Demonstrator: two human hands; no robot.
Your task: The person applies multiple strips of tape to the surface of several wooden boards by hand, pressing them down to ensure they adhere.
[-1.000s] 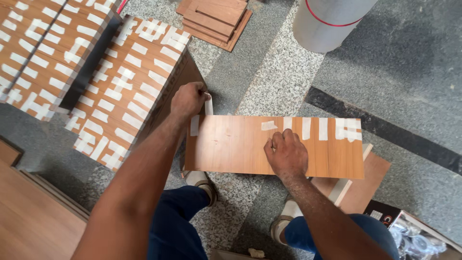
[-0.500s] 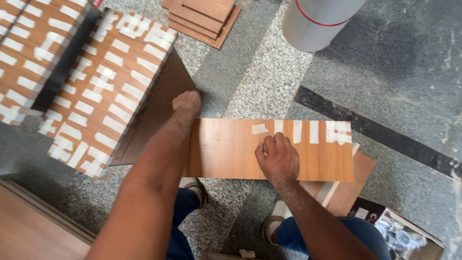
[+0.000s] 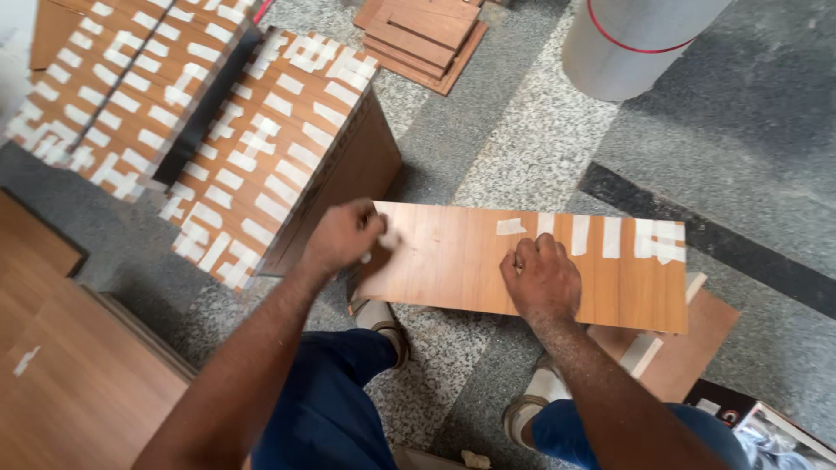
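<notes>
- Nearest, the right hand [image 3: 542, 277] lies flat, fingers loosely curled, pressing down on the wooden panel [image 3: 453, 257] so it doesn't shift.
- The panel spans between both hands, propped on offcuts just under the right wrist.
- The left hand [image 3: 344, 233] pinches something pale at the panel's left end, likely a tape strip [image 3: 387, 238]; blur hides it.
- Beyond the right hand's fingertips, white tape strips [image 3: 610, 237] line the panel's far edge.
- Beyond the left hand, taped panel stacks [image 3: 270, 148] lean.

Brown wooden board [image 3: 453, 261] lying flat and crosswise over smaller boards on the floor, white tape strips [image 3: 610, 237] along its far right edge.
</notes>
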